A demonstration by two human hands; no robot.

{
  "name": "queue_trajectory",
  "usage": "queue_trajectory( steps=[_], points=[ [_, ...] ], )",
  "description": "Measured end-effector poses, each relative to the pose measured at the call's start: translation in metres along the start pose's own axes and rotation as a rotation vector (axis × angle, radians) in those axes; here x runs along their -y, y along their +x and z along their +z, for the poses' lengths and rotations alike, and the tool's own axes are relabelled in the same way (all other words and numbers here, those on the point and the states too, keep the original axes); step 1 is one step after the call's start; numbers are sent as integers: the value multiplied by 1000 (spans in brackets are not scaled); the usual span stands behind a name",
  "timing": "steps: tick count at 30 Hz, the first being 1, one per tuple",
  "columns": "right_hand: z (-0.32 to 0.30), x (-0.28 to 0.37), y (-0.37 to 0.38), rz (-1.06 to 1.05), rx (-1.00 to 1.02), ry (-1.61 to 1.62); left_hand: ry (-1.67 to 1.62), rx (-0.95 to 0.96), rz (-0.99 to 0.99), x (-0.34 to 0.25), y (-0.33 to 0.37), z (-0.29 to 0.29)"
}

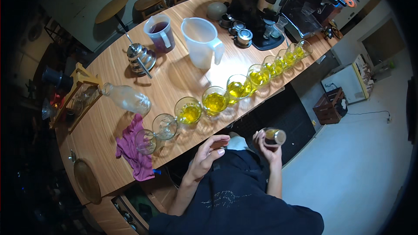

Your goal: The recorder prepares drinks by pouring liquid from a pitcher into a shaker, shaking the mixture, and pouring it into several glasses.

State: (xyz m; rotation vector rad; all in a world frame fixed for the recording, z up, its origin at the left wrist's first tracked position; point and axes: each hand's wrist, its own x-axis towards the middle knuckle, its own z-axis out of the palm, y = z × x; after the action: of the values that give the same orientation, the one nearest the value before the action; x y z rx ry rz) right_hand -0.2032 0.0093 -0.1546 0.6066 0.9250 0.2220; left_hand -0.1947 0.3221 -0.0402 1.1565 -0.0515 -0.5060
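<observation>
My right hand (264, 144) is wrapped around a small clear cylindrical container (275, 137), tilted so that its pale round end shows. Something yellowish shows through its side. My left hand (207, 156) is raised by the table's near edge, fingers stretched and thumb apart, holding nothing. Just beyond it stands a row of glasses with yellow liquid; the nearer ones are a glass (190, 112) and another glass (215, 101). At the row's left end are two glasses without yellow liquid, one glass (165, 127) and one glass (146, 142) beside a purple cloth (135, 152).
On the wooden table (174, 72) are a translucent pitcher (201, 45), a jug of dark liquid (160, 35), a metal kettle (141, 58) and a glass bottle (128, 99). A coffee machine (300, 13) stands at the far right. A crate (329, 105) sits on the floor.
</observation>
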Motion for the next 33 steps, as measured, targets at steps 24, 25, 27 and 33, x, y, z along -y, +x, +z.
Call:
queue_trajectory(
  steps=[24,25,27,33],
  points=[
    [132,100,-8,170,4,66,194,46,27,22,148,132],
    [115,91,-10,-355,86,-730,191,36,28,28,150,137],
    [109,86,-17,-404,82,-812,171,0,46,37,156,142],
    [216,58,-78,-988,532,-1180,193,55,-10,28,157,147]
  ],
)
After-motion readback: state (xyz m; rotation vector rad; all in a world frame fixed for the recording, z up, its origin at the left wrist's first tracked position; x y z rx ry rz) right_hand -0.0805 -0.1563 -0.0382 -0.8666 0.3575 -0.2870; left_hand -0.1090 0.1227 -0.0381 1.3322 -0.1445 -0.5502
